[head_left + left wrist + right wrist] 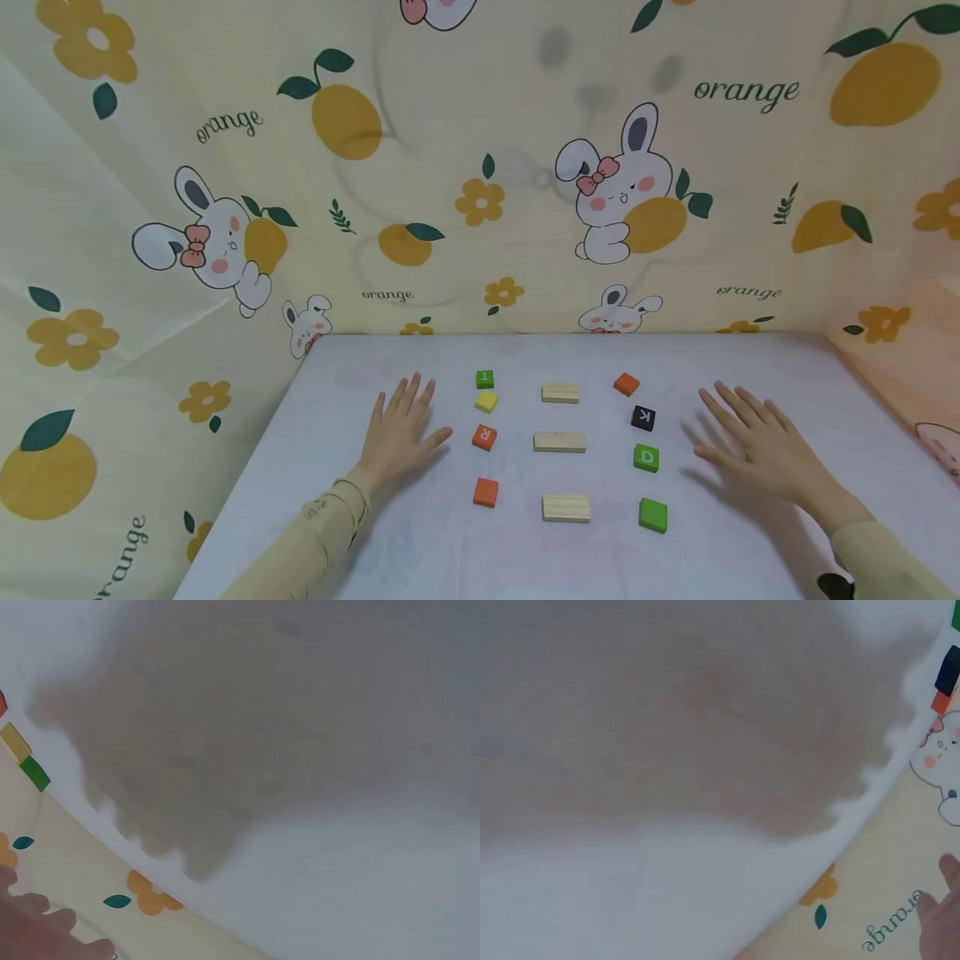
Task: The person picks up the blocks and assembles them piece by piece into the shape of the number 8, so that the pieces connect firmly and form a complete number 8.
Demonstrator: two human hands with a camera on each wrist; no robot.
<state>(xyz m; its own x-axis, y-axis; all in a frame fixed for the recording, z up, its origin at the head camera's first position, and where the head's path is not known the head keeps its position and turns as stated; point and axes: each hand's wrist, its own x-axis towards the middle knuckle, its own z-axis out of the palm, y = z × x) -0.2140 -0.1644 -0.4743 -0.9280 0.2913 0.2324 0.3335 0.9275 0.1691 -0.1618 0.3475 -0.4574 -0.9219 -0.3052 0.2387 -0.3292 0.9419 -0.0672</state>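
My left hand (397,435), fingers spread, holds nothing left of a column of small square tiles. From back to front these are a green T tile (484,379), a yellow tile (487,402), an orange R tile (484,437) and an orange tile (486,492). Mirroring it, my right hand (765,446) has its fingers spread beside the other column: an orange tile (626,383), a black K tile (642,417), a green D tile (647,457) and a plain green tile (653,515). Both wrist views catch only fingertips and a hand's shadow.
Between the columns lie three pale wooden blocks, at the back (560,393), middle (559,442) and front (566,508). The white table (420,550) meets a printed cloth (480,250) at its back and sides.
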